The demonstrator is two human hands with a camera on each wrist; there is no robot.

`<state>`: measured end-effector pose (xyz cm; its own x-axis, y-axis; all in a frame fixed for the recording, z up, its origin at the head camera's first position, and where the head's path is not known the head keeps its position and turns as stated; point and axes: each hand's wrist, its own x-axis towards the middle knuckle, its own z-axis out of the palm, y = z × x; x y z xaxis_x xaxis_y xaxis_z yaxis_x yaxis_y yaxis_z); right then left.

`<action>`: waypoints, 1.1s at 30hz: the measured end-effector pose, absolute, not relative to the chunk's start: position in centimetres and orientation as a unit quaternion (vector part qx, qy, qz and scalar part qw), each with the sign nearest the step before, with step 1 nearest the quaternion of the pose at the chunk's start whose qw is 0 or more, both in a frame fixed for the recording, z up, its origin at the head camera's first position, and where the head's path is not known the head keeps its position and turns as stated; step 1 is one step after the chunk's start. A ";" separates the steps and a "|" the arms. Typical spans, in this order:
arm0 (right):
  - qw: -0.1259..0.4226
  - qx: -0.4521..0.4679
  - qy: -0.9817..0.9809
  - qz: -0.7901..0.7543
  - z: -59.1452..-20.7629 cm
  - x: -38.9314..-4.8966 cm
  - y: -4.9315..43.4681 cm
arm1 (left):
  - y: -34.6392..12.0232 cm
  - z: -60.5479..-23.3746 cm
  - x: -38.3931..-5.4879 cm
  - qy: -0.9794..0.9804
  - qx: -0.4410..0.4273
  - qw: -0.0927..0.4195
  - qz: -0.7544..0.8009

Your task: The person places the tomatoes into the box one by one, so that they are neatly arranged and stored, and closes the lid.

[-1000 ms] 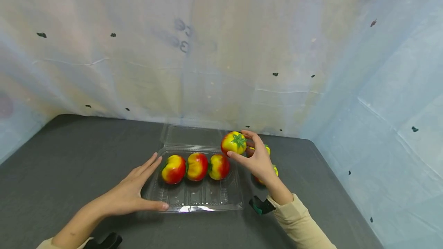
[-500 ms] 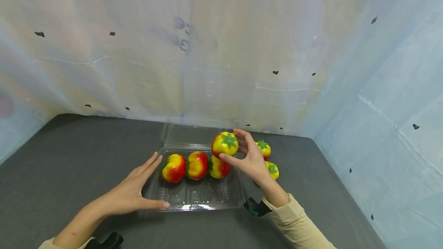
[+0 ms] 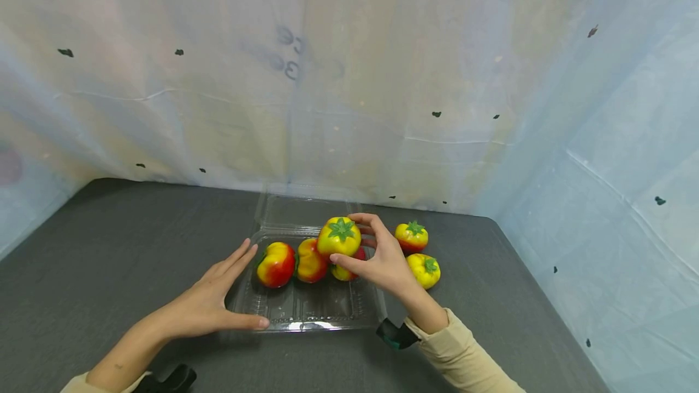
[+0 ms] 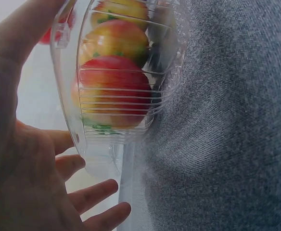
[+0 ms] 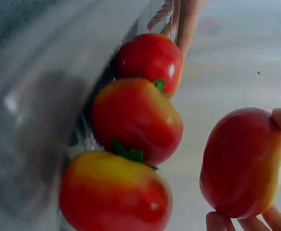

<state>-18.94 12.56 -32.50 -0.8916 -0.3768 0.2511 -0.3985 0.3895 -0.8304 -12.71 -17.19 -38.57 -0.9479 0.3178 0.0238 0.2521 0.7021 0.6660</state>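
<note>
My right hand (image 3: 382, 259) holds a glossy red-and-yellow tomato (image 3: 339, 237) between thumb and fingers, its star-shaped green top facing me. The tomato hangs over a clear plastic clamshell box (image 3: 306, 324), whose lid (image 3: 300, 212) lies open at the back. Inside the box, three more tomatoes stand in a row: the left one (image 3: 275, 265), the middle one (image 3: 311, 261) and the right one (image 3: 346, 272), the last partly hidden by the held fruit. My left hand (image 3: 204, 305) is spread at the box's left side, thumb at the front rim; in the left wrist view its fingertips (image 4: 110, 186) are straight.
Two tomatoes lie on the dark grey table (image 3: 136, 247) right of the box: a farther one (image 3: 411, 237) and a nearer one (image 3: 423, 270), both close to my right wrist. Plastic sheeting (image 3: 349, 77) walls the back and the right side.
My right hand has carried its tomato leftward and a little toward me, from above the box's right edge to over the row. The left hand and the box have stayed in place.
</note>
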 end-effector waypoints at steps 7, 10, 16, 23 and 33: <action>0.020 0.268 -0.841 0.470 -32.4 -18.5 11.9 | -17.1 -38.4 -12.7 0.925 0.149 0.043 0.347; 0.011 0.279 -0.840 0.465 -32.4 -18.4 11.8 | -17.1 -38.5 -12.6 0.924 0.154 0.038 0.347; -0.001 0.303 -0.837 0.456 -32.5 -17.9 11.2 | -17.1 -38.5 -12.6 0.923 0.158 0.036 0.350; -0.010 0.317 -0.825 0.468 -32.8 -17.6 10.5 | -17.2 -38.4 -12.6 0.921 0.152 0.045 0.355; -0.067 0.303 -0.819 0.482 -32.7 -16.9 9.5 | -17.1 -38.2 -12.5 0.921 0.149 0.049 0.356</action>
